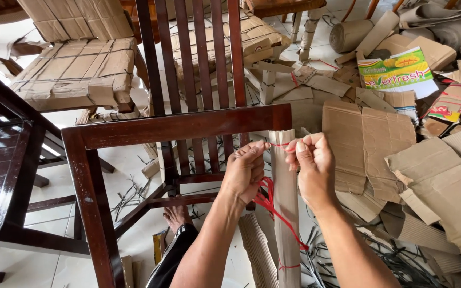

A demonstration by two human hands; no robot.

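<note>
A dark wooden chair frame without a seat stands in front of me. Its right front leg is wrapped in brown corrugated cardboard. My left hand and my right hand are at the top of that wrapped leg, each pinching red string that runs around the cardboard. More of the red string hangs in a loop below my left hand and trails down the leg. A second turn of red string circles the cardboard near the bottom.
Another dark chair stands at the left. Cardboard-wrapped chairs sit behind. Flattened cardboard pieces, rolls and a printed box litter the right. My bare foot rests on the white tiled floor among cut strap scraps.
</note>
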